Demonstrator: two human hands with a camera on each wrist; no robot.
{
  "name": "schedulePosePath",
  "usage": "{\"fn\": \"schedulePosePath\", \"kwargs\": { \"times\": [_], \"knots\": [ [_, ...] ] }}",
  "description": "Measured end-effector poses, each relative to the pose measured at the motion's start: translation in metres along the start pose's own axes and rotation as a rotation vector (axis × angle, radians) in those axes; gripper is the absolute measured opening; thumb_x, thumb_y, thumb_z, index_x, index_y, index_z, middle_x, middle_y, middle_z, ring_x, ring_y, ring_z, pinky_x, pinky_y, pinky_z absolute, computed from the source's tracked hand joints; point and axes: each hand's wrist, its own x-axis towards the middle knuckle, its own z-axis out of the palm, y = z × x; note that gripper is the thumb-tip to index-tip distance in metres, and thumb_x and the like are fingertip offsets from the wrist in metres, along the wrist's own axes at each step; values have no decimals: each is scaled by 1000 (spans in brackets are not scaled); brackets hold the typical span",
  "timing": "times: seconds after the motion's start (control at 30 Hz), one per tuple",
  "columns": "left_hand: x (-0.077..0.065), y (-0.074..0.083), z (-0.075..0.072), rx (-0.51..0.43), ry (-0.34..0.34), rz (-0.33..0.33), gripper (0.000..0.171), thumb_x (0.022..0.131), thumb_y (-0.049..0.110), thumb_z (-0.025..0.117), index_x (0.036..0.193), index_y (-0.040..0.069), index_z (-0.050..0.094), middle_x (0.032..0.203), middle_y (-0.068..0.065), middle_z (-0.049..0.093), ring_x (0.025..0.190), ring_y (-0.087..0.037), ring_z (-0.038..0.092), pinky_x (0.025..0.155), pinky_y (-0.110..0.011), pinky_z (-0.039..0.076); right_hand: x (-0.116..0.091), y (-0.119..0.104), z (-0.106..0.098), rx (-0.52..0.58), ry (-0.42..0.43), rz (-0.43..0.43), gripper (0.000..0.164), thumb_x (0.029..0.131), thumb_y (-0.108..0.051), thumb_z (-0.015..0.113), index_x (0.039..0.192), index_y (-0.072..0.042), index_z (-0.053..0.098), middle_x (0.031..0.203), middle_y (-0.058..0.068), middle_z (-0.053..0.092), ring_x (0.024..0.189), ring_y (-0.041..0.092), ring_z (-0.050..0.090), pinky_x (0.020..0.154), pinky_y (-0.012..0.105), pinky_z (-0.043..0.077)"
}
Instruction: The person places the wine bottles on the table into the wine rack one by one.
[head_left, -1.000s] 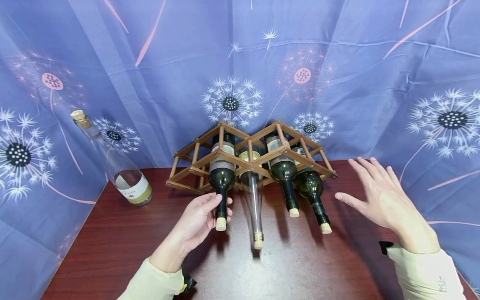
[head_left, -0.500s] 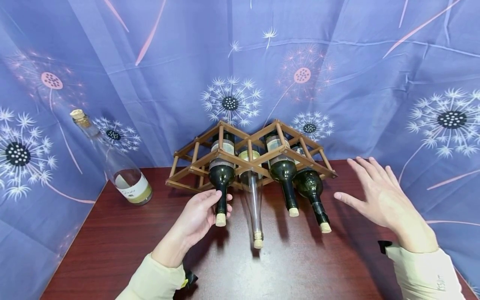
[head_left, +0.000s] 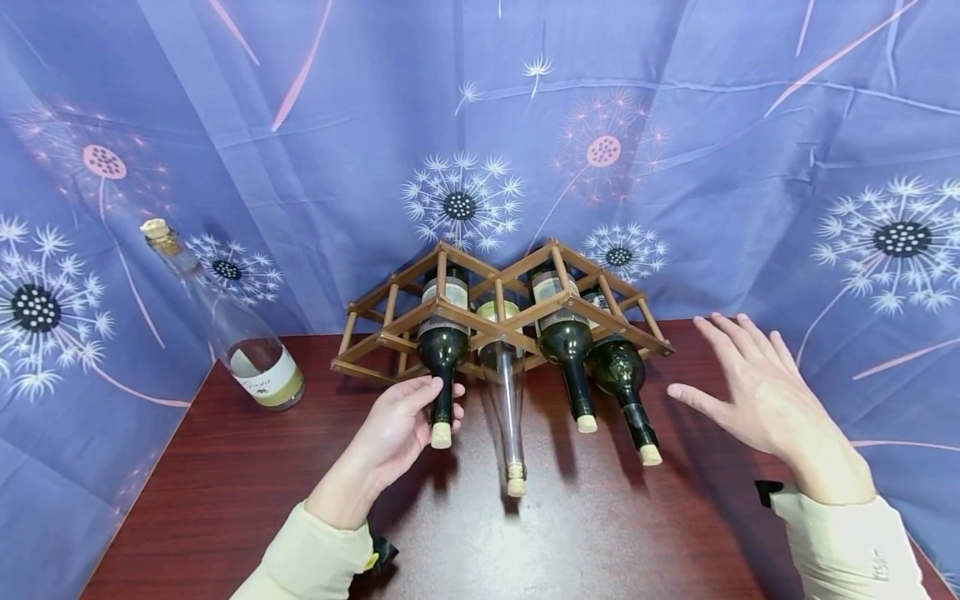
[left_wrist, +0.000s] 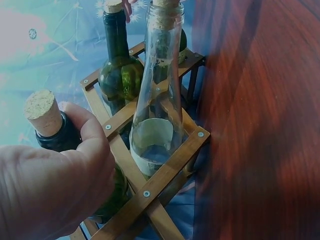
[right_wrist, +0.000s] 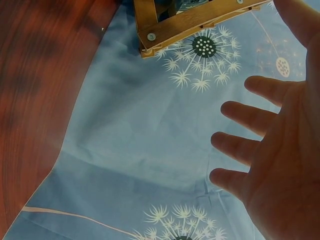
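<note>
My left hand (head_left: 397,429) grips the neck of a dark green wine bottle (head_left: 444,346), which lies in the left part of a wooden wine rack (head_left: 405,323) with its cork facing me. In the left wrist view the bottle's cork (left_wrist: 43,112) sticks out above the curled fingers. Beside it, a clear bottle (head_left: 512,400) lies in the rack's middle. Two more dark green bottles, one at the centre right (head_left: 566,346) and one at the far right (head_left: 621,371), rest in it too. My right hand (head_left: 765,400) hovers to the rack's right, fingers spread, holding nothing.
A clear corked bottle (head_left: 262,367) with a pale label stands upright on the reddish-brown table (head_left: 217,492), left of the rack. Blue cloth (head_left: 337,167) with dandelion prints hangs behind and at both sides. The rack's leftmost slot holds no bottle.
The gripped bottle has slid a little farther back into the rack, its cork moving away from me, and my left hand has moved with it. The right hand stays nearly still.
</note>
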Motion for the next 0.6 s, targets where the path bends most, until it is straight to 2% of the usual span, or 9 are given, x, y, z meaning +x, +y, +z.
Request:
{"fn": "schedulePosePath", "kwargs": {
  "times": [0.37,0.6],
  "knots": [
    [4,0,-1,-19,0,0,41,107,17,46,140,-7,42,114,-13,62,84,-20,65,79,-34,54,-1,1,0,-2,24,-7,97,83,-60,70,157,-11,32,151,24,35,145,46,17,114,63,0],
    [3,0,-4,16,-33,-5,43,108,20,43,140,-8,40,115,-11,63,86,-20,66,76,-32,54,-1,1,0,-3,17,-2,97,83,-61,69,157,-12,31,152,24,34,145,46,17,114,63,0]
  ]
}}
